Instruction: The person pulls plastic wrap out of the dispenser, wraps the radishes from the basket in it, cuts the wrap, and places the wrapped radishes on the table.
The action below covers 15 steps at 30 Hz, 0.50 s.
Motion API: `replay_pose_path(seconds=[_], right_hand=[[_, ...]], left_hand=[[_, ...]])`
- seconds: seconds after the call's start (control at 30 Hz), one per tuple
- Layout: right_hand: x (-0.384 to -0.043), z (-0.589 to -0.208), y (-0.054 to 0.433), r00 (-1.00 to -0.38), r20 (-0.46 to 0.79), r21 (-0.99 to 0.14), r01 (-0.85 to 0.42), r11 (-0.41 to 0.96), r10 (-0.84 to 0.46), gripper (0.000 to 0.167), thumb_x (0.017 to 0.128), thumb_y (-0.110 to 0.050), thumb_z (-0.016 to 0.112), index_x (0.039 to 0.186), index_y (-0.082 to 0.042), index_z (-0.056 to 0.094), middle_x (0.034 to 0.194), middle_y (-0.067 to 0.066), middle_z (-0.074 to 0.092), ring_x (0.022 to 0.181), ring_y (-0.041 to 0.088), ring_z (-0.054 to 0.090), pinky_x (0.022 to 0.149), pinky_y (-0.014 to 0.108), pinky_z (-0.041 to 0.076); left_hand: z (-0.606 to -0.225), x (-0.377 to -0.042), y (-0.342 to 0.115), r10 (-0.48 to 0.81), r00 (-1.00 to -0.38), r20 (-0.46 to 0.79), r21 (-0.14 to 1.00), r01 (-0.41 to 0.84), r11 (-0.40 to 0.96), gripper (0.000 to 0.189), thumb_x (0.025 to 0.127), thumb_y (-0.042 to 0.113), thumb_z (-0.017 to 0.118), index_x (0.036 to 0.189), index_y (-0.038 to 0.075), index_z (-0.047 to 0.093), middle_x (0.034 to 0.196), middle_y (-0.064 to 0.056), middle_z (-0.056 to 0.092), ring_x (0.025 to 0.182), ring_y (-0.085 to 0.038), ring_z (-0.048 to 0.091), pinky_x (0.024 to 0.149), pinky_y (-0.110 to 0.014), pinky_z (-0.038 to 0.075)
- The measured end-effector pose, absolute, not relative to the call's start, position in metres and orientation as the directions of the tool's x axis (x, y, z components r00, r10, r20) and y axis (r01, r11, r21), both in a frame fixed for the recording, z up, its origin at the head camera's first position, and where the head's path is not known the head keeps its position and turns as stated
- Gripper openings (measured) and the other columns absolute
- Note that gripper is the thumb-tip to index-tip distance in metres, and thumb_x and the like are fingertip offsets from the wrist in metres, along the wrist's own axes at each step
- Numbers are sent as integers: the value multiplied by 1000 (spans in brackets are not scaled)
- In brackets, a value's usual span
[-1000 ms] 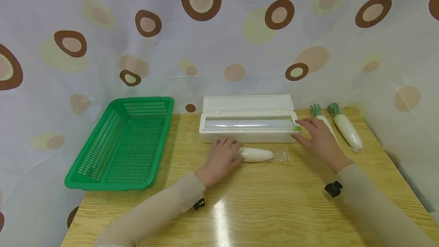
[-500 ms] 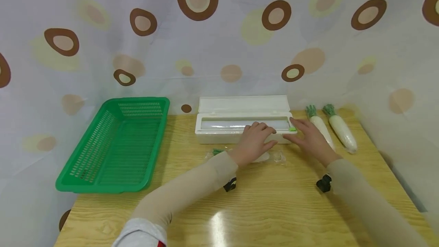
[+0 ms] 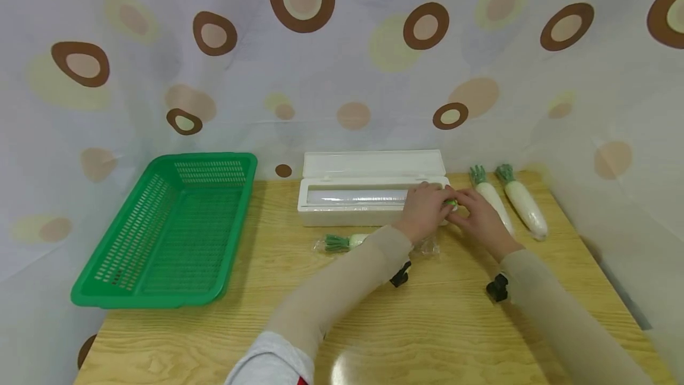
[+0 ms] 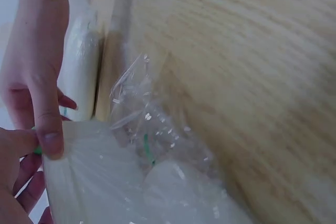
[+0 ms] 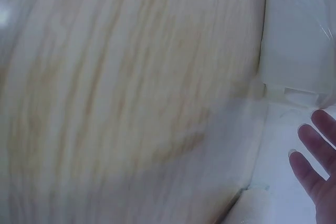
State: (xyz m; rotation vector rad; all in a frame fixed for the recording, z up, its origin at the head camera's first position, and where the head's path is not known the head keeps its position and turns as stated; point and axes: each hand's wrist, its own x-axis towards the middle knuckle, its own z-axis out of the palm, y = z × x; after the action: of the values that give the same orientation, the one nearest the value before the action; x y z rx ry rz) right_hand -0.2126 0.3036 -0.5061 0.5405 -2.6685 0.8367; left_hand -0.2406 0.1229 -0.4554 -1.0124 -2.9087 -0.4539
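A white cling film box stands lengthwise with its lid up and a roll of film inside. My left hand reaches to its right end, thumb and fingers at the small green slide cutter. With thumb and forefinger, my right hand holds the box's right corner; its other fingers spread loosely in the right wrist view. In front of the box lies a white radish with a green top, in clear plastic; my left arm partly hides it.
At the left stands a green plastic basket. Two more white radishes, one nearer my right hand and another radish beyond it, lie at the right. A patterned curtain hangs behind the wooden table.
My left hand has left the wrapped radish and moved right, across the box's front, to the green slide cutter. My right hand has stayed at the box's right end.
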Motion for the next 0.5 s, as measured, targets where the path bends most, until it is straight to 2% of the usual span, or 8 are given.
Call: replay_pose_path(seconds=[0.17,0.37,0.5], right_hand=[[-214,-505,299,-877,396,-441,-440,782,-271,48,91,-8,80,135,2,64,117,24,65,105,43,63,86,61,52],[-213,-499,300,-853,426,-329,-456,827,-301,63,88,-13,84,144,1,59,115,25,68,97,43,66,78,60,53],[-212,-499,301,-846,433,-301,-460,835,-310,64,87,-15,84,144,1,60,113,26,69,92,43,67,75,59,54]], left_hand=[[-455,-250,119,611,-778,148,247,627,739,26,108,35,59,129,34,73,111,12,70,103,-11,60,93,-34,49],[-446,-256,108,651,-752,97,275,649,709,22,105,34,64,120,26,79,112,10,72,104,-9,63,92,-29,52],[-444,-260,104,682,-728,74,299,668,681,21,104,32,66,119,23,78,113,8,72,104,-9,63,90,-24,51]])
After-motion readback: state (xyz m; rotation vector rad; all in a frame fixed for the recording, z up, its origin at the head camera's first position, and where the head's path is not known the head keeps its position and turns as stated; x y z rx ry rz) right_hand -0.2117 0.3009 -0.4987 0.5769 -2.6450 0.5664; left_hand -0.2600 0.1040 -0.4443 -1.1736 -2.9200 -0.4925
